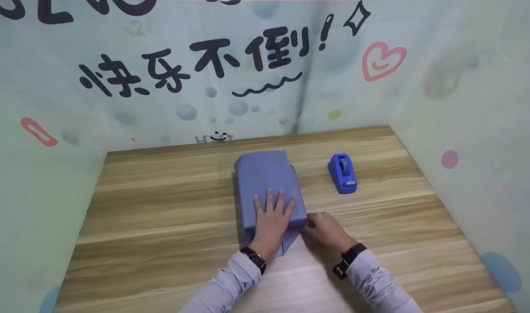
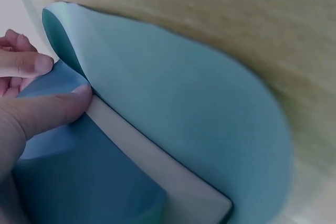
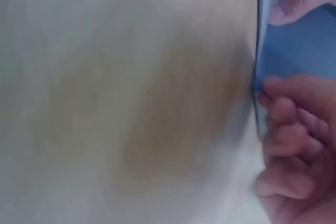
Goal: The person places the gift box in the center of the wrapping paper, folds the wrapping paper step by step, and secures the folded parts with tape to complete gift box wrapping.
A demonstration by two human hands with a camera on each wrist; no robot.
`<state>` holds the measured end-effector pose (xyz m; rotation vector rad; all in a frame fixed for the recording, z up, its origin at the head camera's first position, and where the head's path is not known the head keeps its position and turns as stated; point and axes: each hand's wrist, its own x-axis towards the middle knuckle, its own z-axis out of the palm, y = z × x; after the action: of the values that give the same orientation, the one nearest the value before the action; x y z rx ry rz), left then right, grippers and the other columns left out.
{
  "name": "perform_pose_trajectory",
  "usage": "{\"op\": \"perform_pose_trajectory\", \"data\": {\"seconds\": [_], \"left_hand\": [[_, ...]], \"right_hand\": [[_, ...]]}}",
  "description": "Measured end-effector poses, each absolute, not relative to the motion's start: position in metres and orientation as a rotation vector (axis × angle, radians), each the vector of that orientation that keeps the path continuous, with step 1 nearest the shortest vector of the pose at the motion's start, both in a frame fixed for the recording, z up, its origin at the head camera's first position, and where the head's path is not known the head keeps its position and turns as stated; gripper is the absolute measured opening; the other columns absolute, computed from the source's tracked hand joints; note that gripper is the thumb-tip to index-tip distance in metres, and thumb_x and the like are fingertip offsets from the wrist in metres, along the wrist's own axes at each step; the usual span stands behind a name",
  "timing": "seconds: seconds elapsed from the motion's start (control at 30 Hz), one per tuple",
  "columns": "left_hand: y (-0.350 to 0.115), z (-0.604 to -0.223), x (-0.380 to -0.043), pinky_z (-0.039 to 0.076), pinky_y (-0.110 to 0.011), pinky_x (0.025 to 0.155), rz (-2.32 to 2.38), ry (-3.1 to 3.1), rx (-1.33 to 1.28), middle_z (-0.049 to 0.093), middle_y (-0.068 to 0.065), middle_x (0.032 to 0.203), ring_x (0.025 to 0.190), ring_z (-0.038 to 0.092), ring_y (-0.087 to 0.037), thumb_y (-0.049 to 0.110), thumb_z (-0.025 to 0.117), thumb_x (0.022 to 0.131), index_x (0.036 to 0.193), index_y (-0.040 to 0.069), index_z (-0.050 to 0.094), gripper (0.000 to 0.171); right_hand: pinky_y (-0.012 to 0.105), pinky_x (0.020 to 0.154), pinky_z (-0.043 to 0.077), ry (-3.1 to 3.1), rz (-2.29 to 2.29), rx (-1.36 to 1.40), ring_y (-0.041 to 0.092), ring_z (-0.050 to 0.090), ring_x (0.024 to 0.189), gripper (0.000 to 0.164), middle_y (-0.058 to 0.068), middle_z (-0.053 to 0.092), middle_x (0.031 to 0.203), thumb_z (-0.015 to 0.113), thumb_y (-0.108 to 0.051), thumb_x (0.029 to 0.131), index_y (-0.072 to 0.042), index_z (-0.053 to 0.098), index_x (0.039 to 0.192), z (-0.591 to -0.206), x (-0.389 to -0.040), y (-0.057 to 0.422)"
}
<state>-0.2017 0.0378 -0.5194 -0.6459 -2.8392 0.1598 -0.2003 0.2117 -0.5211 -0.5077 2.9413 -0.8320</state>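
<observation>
A box wrapped in blue paper lies on the wooden table, its near end partly uncovered. My left hand rests on its top with fingers spread straight. In the left wrist view the left thumb presses the paper by the box's edge, where a strip of the pale box shows beside a loose, curving paper flap. At the near right corner my right hand pinches the paper between thumb and forefinger. The right wrist view shows this hand's other fingers curled.
A blue tape dispenser stands on the table, to the right of the box. Printed fabric walls rise behind the table and at both sides. Each wrist wears a dark band.
</observation>
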Motion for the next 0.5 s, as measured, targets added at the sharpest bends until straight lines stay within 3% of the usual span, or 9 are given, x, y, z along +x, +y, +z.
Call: {"op": "perform_pose_trajectory", "data": {"seconds": [0.2,0.3,0.37,0.5], "left_hand": [[0.039,-0.518,-0.202,0.024,-0.064,0.105,0.185,-2.826,-0.603,0.033,-0.008,0.149,0.138,0.025,-0.039,0.016,0.073,0.074,0.143,0.030,0.032,0.082],[0.039,-0.520,-0.201,0.023,-0.064,0.105,0.188,-2.821,-0.600,0.032,-0.008,0.150,0.138,0.025,-0.040,0.021,0.074,0.073,0.144,0.030,0.031,0.083],[0.039,-0.521,-0.200,0.023,-0.064,0.105,0.193,-2.815,-0.605,0.033,-0.008,0.149,0.137,0.025,-0.040,0.027,0.075,0.072,0.144,0.030,0.032,0.083],[0.040,-0.522,-0.199,0.024,-0.062,0.106,0.200,-2.804,-0.589,0.033,-0.006,0.149,0.137,0.026,-0.039,0.036,0.071,0.075,0.144,0.030,0.032,0.080]], "right_hand": [[0.037,0.056,0.047,2.961,-0.586,-0.469,0.022,0.056,0.061,0.019,0.006,0.060,0.067,0.074,-0.013,0.074,-0.003,0.063,0.086,-0.491,-0.205,0.207],[0.042,0.062,0.051,2.962,-0.419,-0.491,0.029,0.061,0.067,0.024,0.011,0.064,0.073,0.076,-0.018,0.073,-0.001,0.065,0.086,-0.488,-0.206,0.203],[0.043,0.066,0.052,2.958,-0.398,-0.459,0.031,0.063,0.072,0.034,0.014,0.066,0.078,0.077,-0.025,0.073,0.000,0.064,0.091,-0.489,-0.205,0.200],[0.045,0.081,0.052,3.026,-0.553,-0.504,0.034,0.062,0.094,0.067,0.022,0.063,0.104,0.078,-0.031,0.073,0.006,0.050,0.121,-0.491,-0.203,0.196]]}}
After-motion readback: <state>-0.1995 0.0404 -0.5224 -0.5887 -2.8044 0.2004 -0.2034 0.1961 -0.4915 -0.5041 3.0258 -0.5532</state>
